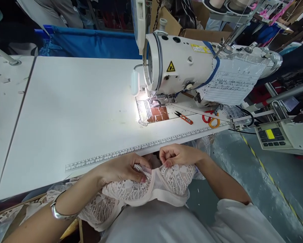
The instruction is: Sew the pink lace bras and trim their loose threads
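A pale pink lace bra [131,191] is stretched between my hands in front of my body, just below the table's front edge. Closed around the upper edge of one cup, my left hand [127,168] has its thumb pressed on the lace. On the other cup, my right hand [175,155] pinches the top edge between thumb and fingers. The smooth centre panel and lower band show between and below the hands. More lace of the same kind hangs at the left, under my left forearm.
A white sewing machine [176,64] with a lit needle area stands on the white table [78,101]. Orange thread snips [183,117] and scissors with red and orange handles [214,122] lie beside it. A ruler strip [131,149] runs along the front edge. A control box [280,136] is at right.
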The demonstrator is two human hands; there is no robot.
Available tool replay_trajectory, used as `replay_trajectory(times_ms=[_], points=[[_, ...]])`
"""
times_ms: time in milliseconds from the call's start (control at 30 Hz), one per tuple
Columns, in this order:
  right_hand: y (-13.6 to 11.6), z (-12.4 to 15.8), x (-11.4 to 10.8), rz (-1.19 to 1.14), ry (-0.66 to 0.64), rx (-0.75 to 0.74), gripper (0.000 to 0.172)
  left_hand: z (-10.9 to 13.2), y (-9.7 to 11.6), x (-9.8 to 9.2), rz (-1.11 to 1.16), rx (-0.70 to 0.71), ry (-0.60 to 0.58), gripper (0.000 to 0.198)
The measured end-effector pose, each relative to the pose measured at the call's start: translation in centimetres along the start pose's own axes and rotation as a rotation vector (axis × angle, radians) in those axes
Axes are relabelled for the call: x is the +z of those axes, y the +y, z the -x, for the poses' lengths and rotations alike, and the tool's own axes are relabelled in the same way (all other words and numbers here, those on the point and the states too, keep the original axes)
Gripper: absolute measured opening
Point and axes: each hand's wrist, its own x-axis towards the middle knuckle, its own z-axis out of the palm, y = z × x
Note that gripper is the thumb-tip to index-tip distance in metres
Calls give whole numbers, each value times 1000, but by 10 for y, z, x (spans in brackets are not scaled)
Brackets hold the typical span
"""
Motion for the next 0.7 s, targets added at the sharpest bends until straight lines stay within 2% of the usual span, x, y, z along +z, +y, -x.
replay_trajectory(times_ms=[233, 333, 467, 700], points=[[2, 0, 0, -26, 18, -24, 31, 0, -3, 2, 51, 99, 14, 27], [4, -1, -1, -14, 17, -38, 31, 1, -3, 3, 52, 94, 23, 39], [4, 0, -2, 1, 15, -50, 33, 2, -1, 4, 78, 67, 7, 43], [1, 0, -2, 206, 79, -34, 20, 1, -3, 3, 80, 66, -14, 44]])
